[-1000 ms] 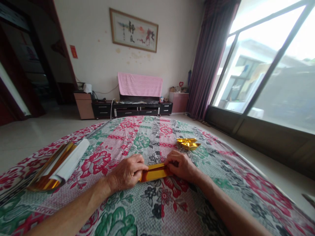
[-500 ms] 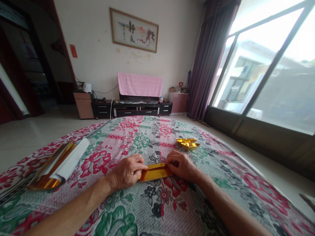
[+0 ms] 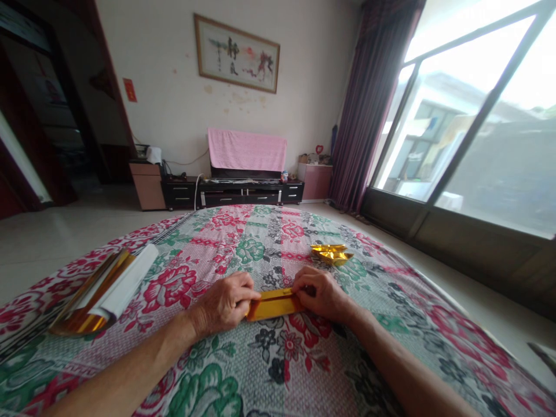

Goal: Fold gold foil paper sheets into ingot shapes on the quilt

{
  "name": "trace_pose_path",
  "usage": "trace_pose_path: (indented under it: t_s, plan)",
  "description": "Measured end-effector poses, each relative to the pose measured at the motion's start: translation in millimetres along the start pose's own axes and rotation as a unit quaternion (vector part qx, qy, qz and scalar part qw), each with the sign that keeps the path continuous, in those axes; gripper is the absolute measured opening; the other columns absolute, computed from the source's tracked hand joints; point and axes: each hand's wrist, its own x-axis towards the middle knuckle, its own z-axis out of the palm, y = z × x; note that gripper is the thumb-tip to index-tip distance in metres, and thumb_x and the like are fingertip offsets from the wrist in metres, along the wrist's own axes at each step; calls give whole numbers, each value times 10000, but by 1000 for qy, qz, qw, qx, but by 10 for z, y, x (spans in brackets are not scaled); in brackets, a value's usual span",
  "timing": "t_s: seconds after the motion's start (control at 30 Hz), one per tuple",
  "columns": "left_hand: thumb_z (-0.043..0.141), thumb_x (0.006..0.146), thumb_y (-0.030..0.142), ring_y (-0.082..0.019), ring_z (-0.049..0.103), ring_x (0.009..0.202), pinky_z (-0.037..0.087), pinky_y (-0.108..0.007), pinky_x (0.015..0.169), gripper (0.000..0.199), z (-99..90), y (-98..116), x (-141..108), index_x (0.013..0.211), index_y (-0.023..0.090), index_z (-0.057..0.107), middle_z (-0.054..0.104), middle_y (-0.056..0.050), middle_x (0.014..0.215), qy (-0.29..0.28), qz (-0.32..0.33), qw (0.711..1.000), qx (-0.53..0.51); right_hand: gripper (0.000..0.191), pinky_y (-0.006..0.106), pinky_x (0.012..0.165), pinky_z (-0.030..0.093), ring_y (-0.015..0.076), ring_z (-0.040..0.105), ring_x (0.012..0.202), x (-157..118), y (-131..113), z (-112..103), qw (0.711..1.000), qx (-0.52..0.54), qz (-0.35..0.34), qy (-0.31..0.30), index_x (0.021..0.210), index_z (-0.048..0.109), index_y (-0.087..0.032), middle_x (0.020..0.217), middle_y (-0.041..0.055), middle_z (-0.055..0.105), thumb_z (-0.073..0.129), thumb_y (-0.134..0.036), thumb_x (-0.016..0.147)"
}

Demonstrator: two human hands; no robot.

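A folded strip of shiny gold paper (image 3: 274,306) lies between my hands, low over the flowered tablecloth. My left hand (image 3: 230,301) is closed on its left end, thumb and fingers pressed together. At the right end, my right hand (image 3: 319,293) pinches the paper with curled fingers. Folded gold paper shapes (image 3: 333,255) sit on the cloth just beyond my right hand. Far to the left rests a loosely curled stack of gold and white sheets (image 3: 108,292).
The round table wears a red, green and grey flowered cloth (image 3: 208,382). Beyond it stand a low black cabinet (image 3: 241,194) and a screen under a pink cloth (image 3: 247,149). A purple curtain (image 3: 369,110) and large windows are at the right.
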Motion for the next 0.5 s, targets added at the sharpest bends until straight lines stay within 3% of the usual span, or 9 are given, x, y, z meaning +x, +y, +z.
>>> trace_pose_path:
  t_s: [0.5]
  plan:
    - [445,720,21,-131,526,777,459,-262,702,324,3,0,-5,825,186,703,559,-32,803,0,2,1000,3,218,231,669,461,114,576,715,15,-26,-12,1000,-10,10,-8,713,683,-182,790,24,623,522,-42,668]
